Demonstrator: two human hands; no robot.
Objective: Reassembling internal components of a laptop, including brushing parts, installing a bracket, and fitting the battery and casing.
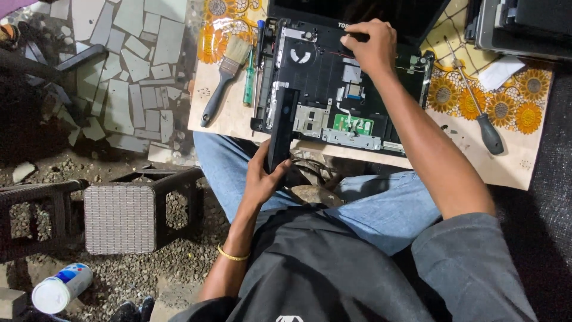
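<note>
Two hands are in my view, both at an opened laptop [333,83] that lies on the counter [512,161] with its keyboard cover off and its dark insides bare. From largest to smallest: the counter, under a sunflower-print cloth, carries the laptop at its near edge, above the person's blue-jeaned lap. A grey woven stool [119,217] stands on the gravel floor to the left, well apart. I see a long black bar-shaped part [281,128], tilted a little off upright, its upper end over the laptop's left side and its lower end clamped in my left hand [262,179], whose fingers wrap it from below. My right hand [370,45] rests on the laptop's far edge near the hinge, fingers curled tight onto something small there; what it pinches I cannot tell. A paintbrush [223,80] lies left of the laptop, a green-handled screwdriver [249,80] just beside it. A larger black-handled screwdriver [479,110] lies to the right. A thin gold bangle [232,256] circles the left wrist.
</note>
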